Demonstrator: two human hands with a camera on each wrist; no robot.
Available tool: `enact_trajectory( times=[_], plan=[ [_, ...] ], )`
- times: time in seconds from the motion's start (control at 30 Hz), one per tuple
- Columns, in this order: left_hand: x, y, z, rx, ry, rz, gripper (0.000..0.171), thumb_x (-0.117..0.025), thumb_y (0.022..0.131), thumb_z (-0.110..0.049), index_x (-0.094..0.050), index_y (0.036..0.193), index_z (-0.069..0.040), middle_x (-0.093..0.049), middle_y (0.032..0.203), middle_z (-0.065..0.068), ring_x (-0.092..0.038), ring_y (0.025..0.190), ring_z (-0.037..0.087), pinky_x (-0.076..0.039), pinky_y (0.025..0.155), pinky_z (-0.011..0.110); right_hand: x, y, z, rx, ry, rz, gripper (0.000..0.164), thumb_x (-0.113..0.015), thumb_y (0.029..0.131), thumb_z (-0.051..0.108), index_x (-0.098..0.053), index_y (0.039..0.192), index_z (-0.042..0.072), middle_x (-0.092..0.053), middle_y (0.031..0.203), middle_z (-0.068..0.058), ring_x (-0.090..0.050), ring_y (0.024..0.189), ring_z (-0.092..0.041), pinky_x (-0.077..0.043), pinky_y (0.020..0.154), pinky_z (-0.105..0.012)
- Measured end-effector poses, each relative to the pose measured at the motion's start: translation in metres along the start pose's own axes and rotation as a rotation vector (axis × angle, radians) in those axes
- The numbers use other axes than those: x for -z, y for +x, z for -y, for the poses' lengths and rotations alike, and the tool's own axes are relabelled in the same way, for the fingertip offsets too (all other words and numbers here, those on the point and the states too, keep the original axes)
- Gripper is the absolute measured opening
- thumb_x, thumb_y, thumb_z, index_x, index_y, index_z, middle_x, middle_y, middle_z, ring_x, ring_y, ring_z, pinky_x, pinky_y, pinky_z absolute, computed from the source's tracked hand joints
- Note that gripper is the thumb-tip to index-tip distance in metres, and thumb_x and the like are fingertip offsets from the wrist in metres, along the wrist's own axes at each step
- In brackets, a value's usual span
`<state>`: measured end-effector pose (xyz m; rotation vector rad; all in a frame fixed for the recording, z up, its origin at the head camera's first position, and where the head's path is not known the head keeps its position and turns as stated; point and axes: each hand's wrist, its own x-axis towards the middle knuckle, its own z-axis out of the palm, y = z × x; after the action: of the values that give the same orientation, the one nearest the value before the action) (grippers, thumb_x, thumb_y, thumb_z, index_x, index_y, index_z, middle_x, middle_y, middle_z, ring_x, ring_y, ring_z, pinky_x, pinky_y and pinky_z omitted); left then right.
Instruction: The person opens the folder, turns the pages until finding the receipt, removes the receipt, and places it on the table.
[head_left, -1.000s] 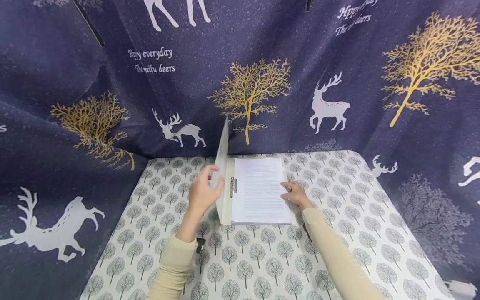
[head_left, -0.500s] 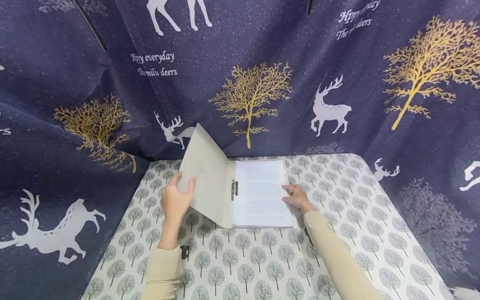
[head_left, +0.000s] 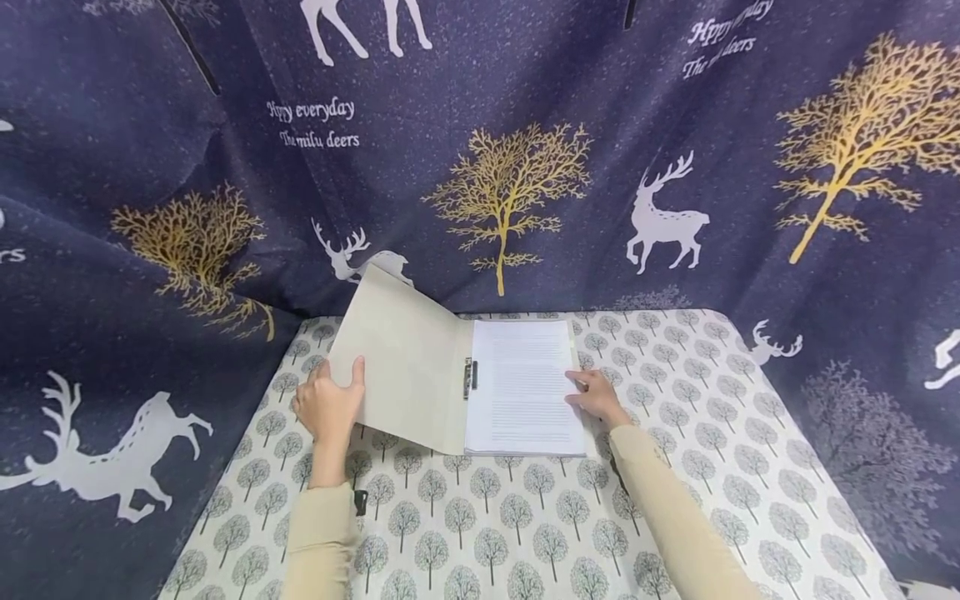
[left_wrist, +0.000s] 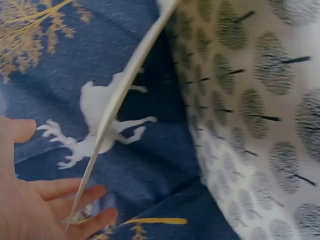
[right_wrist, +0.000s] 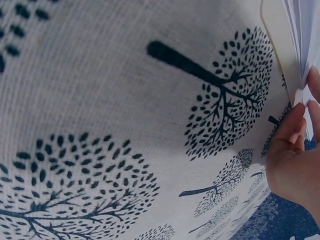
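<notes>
A cream file folder (head_left: pixel 408 360) lies opened in the head view, its left cover tilted up off the table. Printed sheets (head_left: pixel 521 392) lie on its right side, beside a metal clip (head_left: pixel 469 379) at the spine. My left hand (head_left: pixel 328 404) is at the cover's outer edge. In the left wrist view the cover (left_wrist: pixel 117 100) shows edge-on against the extended fingers (left_wrist: pixel 95 222), with the thumb held apart. My right hand (head_left: pixel 596 396) touches the sheets' right edge with thumb and index fingertips spaced apart; the right wrist view shows those fingertips (right_wrist: pixel 295 117) at the paper edges.
A white tablecloth (head_left: pixel 517 517) printed with grey trees covers the table. Behind it and at both sides hangs a dark blue curtain (head_left: pixel 555 83) with deer and gold trees, close to the table's back edge. The raised cover's top corner overlaps the curtain.
My left hand has moved left and slightly down, swinging the folder's cover from nearly upright to leaning left. My right hand has stayed at the sheets' right edge.
</notes>
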<state>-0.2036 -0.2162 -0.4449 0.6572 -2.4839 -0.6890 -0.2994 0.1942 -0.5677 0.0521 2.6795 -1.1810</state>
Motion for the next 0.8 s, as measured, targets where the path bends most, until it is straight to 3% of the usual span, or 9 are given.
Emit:
enact_trajectory(
  times=[0.13,0.2,0.37,0.6,0.8],
  plan=[
    [-0.016,0.001,0.01,0.017,0.021,0.001,0.08,-0.056,0.09,-0.052,-0.045,0.138,0.01,-0.049,0.142,0.029,-0.044,0.128,0.053,-0.022,0.113,0.069,0.002,-0.002,0.001,0.017,-0.009,-0.014,0.058,-0.071,0.083,0.014,-0.055,0.138,0.01,-0.05,0.132,-0.025,-0.05,0.115,-0.036,-0.041,0.105,-0.052],
    [-0.023,0.0,0.013,0.037,0.021,-0.006,0.083,-0.055,0.09,-0.053,-0.042,0.141,0.011,-0.044,0.146,0.03,-0.037,0.135,0.052,-0.01,0.116,0.071,0.002,-0.002,0.002,0.027,-0.004,-0.007,0.058,-0.071,0.083,0.012,-0.054,0.138,0.009,-0.048,0.138,-0.026,-0.048,0.123,-0.039,-0.037,0.111,-0.053],
    [-0.039,-0.001,0.024,0.079,0.013,-0.041,0.089,-0.054,0.088,-0.057,-0.036,0.144,0.01,-0.034,0.152,0.031,-0.021,0.145,0.052,0.008,0.114,0.073,-0.001,-0.002,0.002,0.014,0.014,0.008,0.059,-0.069,0.084,0.009,-0.051,0.14,0.007,-0.037,0.152,-0.025,-0.032,0.142,-0.043,-0.022,0.12,-0.055],
    [-0.053,-0.002,0.032,0.168,0.056,0.025,0.098,-0.05,0.088,-0.063,-0.024,0.15,0.009,-0.016,0.158,0.034,-0.001,0.148,0.053,0.013,0.111,0.074,-0.002,-0.006,0.004,0.011,-0.008,0.007,0.058,-0.068,0.085,0.011,-0.051,0.141,0.007,-0.038,0.15,-0.026,-0.033,0.139,-0.044,-0.02,0.12,-0.058],
    [-0.066,-0.006,0.035,0.169,0.105,0.124,0.093,-0.047,0.09,-0.06,-0.023,0.151,0.006,0.004,0.156,0.039,0.015,0.145,0.056,0.012,0.113,0.073,-0.002,-0.006,0.005,-0.011,-0.008,0.006,0.059,-0.068,0.086,0.012,-0.05,0.142,0.009,-0.043,0.142,-0.023,-0.04,0.13,-0.039,-0.026,0.117,-0.057]
  ],
)
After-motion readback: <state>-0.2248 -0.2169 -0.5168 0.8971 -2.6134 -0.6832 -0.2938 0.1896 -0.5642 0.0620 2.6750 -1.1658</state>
